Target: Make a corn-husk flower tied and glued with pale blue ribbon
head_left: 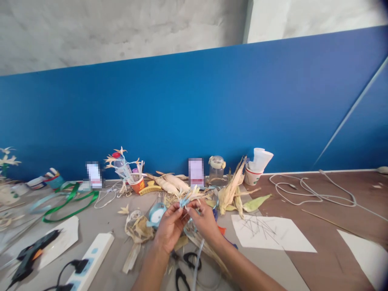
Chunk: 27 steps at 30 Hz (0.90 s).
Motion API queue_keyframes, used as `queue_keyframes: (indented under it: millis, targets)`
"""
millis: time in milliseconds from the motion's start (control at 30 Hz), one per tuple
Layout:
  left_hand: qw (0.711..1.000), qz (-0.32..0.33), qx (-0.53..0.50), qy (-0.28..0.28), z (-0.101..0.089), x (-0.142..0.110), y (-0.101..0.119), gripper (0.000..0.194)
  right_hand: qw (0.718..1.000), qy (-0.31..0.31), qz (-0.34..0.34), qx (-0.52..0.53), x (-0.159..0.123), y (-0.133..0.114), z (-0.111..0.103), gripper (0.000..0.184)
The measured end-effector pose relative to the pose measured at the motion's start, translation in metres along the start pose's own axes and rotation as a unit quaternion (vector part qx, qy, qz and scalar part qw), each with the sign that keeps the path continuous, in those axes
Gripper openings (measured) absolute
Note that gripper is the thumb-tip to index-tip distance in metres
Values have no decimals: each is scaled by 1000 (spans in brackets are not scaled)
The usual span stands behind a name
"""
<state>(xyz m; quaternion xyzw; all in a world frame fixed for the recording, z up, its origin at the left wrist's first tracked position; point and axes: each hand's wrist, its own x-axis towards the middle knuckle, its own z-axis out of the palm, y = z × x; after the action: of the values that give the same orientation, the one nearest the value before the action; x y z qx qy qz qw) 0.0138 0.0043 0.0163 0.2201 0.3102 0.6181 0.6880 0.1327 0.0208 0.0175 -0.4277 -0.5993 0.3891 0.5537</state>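
My left hand (172,226) and my right hand (203,220) meet at the middle of the table, fingers closed in a pinch. Between their fingertips is a corn husk flower (192,195) with pale, pointed petals and light blue ribbon around its base. The fingers partly hide its lower end. A roll of light blue ribbon (157,214) lies just left of my left hand. Crumpled dry husk (140,228) sits beside that roll. Below my wrists lie black-handled scissors (182,279), partly covered by a pale strip.
A glue gun (32,250) and a power strip (92,258) are at the left. Dry corn husks (230,194), a jar (216,169) and a phone (196,171) stand behind. Thin wires (262,228) lie on white paper (295,238). A white cable (315,196) loops at right.
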Motion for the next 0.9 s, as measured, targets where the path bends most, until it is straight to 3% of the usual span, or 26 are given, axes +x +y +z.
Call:
queue_keyframes:
  millis: [233, 533, 900]
  targets:
    - [999, 4, 19, -35, 4, -2, -4, 15, 996, -8, 77, 35, -2, 6, 9, 9]
    - [997, -9, 24, -74, 3, -5, 3, 16, 991, -51, 105, 62, 3, -4, -2, 13]
    - [996, 40, 75, 9, 2, 0, -4, 20, 995, -64, 66, -42, 4, 4, -1, 13]
